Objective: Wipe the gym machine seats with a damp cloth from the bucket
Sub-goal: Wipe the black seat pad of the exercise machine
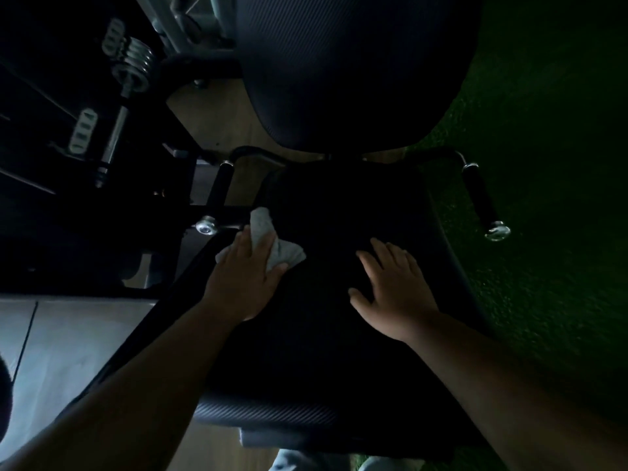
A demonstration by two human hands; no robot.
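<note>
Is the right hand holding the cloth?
No, the right hand lies flat and bare on the black seat pad, while the left hand presses the grey cloth near its left edge.

A single head-worn wide-angle view looks steeply down, close over a dark seat (pixel 339 300); backrest (pixel 346 69) at twelve o'clock, forearms entering from six.

Two hands: the left hand (pixel 243 277) and the right hand (pixel 396 287). One grey cloth (pixel 272 243). Two black pads: a seat pad (pixel 339 334) and a back pad (pixel 356 73). Two side handles, at left (pixel 221 185) and right (pixel 481 198) of the frame.
</note>
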